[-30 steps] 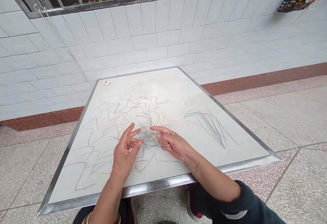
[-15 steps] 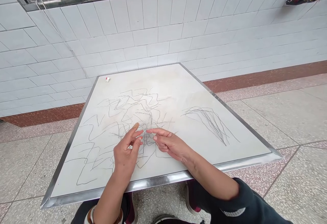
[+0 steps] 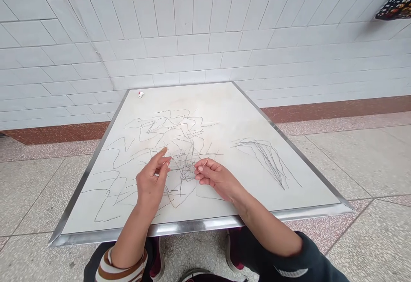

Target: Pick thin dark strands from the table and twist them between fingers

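Observation:
Many thin dark zigzag wires (image 3: 150, 132) lie spread over a white tabletop (image 3: 205, 97), thickening into a tangle (image 3: 183, 166) in the middle. My left hand (image 3: 150, 181) rests at the tangle's left edge, with thumb and fingertips pinched on a strand. To the right of the tangle, my right hand (image 3: 215, 177) has its fingers curled in, and a short wire end sticks up from its fingertips. The two hands are a short gap apart with the tangle between them.
A separate bundle of straighter wires (image 3: 266, 157) lies on the right part of the table. A small red and white object (image 3: 140, 94) sits at the far left corner. The metal table rim (image 3: 192, 226) is near me, with a tiled wall behind and terrazzo floor around.
My right hand's extended fingers have curled into a pinch and drawn slightly right. My left hand's fingers have closed together. The view has tilted down a little.

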Tool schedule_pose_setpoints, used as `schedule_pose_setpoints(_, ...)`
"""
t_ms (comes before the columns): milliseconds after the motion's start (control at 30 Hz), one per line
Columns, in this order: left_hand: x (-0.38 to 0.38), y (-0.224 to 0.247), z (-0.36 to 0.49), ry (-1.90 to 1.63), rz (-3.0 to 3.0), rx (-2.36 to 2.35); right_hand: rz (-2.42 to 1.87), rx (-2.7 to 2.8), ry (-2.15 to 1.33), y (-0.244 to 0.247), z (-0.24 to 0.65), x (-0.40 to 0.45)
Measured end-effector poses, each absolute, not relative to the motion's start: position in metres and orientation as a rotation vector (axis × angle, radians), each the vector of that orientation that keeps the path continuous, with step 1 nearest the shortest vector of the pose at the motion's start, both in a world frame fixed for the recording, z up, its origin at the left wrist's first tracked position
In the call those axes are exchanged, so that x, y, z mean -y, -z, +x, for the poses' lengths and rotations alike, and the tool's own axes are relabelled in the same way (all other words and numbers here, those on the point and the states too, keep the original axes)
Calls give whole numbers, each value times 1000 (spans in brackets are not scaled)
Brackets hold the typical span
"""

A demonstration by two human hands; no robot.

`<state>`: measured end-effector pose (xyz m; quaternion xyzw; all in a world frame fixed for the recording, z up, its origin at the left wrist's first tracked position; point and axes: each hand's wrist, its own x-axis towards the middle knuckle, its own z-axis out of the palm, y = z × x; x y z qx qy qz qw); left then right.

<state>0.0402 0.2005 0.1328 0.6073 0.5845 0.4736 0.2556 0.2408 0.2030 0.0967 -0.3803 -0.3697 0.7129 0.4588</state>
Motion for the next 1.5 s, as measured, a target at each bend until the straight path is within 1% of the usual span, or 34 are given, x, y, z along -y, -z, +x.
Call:
schedule_pose_setpoints(267,-203,-130,41,-1252,1647,-1571,-968,980,-1563,-99,247,-204)
schedule_pose_setpoints(400,-201,-134,43,-1232,1717,-1605,-1000,1078,-1565,-97,251,-206)
schedule_pose_setpoints(567,-199,-141,45,-1251,1821,-1675,-1067,957,-1458,-92,261,-211)
schedule_pose_setpoints(767,-200,-140,44,-1249,1772,-1705,-1233,906,-1372,-85,279,-222)
schedule_pose_setpoints(1200,-201,-137,45,-1257,1807,-1653,-1424,1015,-1300,-81,286,-227)
schedule_pose_setpoints(1333,-201,-139,47,-1252,1830,-1645,-1464,1072,-1206,-81,292,-225)
schedule_pose_setpoints(1500,-198,-146,55,-1265,1817,-1749,-1434,1238,-1064,-80,299,-222)
